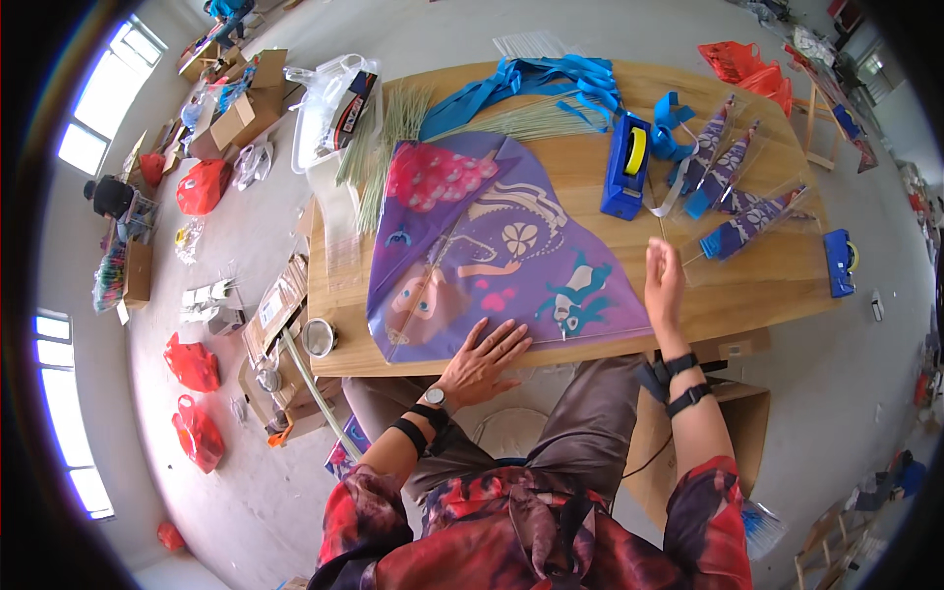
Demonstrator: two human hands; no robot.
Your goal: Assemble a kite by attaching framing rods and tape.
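Note:
A purple printed kite (565, 251) lies spread on the wooden table, its lower edge along the table's near edge. It bears a cartoon figure, white swirls and a pink patch. My left hand (492, 359) rests flat on the kite's near edge, fingers spread. Just beyond the kite's right corner, my right hand (665, 280) is raised edge-on with its fingers loosely stretched upward; nothing shows in it. Thin pale sticks (403, 113) lie beside and behind the kite, next to blue ribbon strips (531, 84).
A blue tape dispenser (623, 172) stands behind my right hand; another dispenser (839, 263) sits at the right edge. Rolled purple kites (752, 224) in clear sleeves lie at right. A plastic tub (307, 138) and a round tin (319, 337) are at left. A cardboard box (742, 423) stands below.

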